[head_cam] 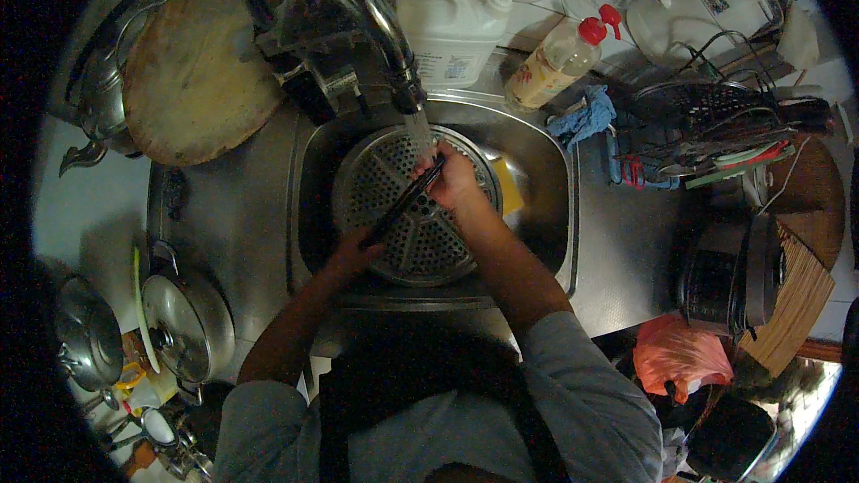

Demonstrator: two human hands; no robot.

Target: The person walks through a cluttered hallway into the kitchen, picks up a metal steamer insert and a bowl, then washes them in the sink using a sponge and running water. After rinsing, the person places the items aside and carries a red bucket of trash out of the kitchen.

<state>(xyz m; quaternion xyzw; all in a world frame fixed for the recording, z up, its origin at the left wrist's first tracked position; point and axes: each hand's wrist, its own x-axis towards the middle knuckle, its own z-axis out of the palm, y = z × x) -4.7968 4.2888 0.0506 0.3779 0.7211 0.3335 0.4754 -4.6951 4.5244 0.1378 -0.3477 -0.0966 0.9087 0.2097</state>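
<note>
My right hand point(453, 178) grips the upper end of a long, dark, slender utensil point(406, 200), whose exact kind I cannot tell. My left hand point(357, 251) holds its lower end, partly lost in shadow. The utensil slants across a round perforated metal steamer tray point(419, 258) in the stainless steel sink point(543, 241). Water point(419, 129) runs from the chrome faucet point(389, 33) onto the fingers of my right hand. Beside the tray's right edge lies a yellow sponge or cloth point(508, 188), partly hidden.
A round wooden cutting board point(201, 74) leans at the back left. Behind the sink stand a white jug point(449, 30) and a red-capped bottle point(553, 64). A blue cloth point(584, 117) and a utensil rack point(644, 174) are on the right. A lidded pot point(184, 329) sits left.
</note>
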